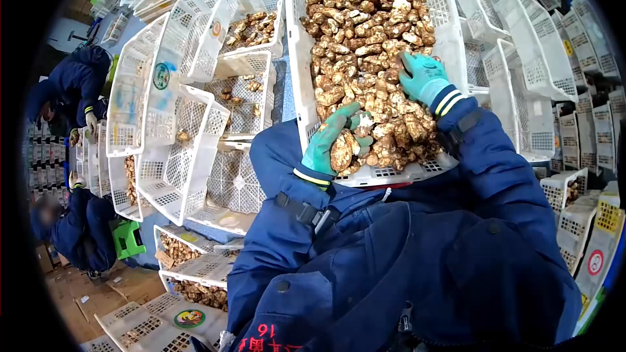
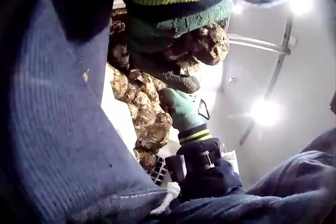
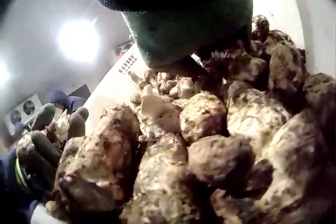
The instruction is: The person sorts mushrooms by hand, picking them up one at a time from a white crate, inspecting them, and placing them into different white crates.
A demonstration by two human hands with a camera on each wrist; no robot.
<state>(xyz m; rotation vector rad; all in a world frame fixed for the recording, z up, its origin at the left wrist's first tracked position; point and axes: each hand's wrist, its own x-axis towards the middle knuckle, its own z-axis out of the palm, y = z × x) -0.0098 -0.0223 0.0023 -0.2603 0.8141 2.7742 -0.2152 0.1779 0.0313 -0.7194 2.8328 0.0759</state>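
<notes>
A white plastic crate [image 1: 297, 45] in front of me is heaped with brown-and-white mushrooms [image 1: 365, 45]. My left hand [image 1: 326, 145], in a green glove, is at the crate's near left corner with its fingers curled round mushrooms. One knobbly brown mushroom [image 2: 211, 44] shows in its grip, beside a pale piece [image 3: 61, 126] between the fingers. Also gloved in green, my right hand [image 1: 425, 78] is over the right side of the heap. Its fingertips dip among the mushrooms and are hidden, so I cannot tell whether they hold one.
Stacked white crates [image 1: 173, 111] stand on the left, several holding more mushrooms. Others [image 1: 521, 45] lean along the right side. Two people in dark blue sit at far left, one person [image 1: 85, 221] near a green stool [image 1: 127, 239]. Cardboard [image 1: 107, 293] covers the floor at lower left.
</notes>
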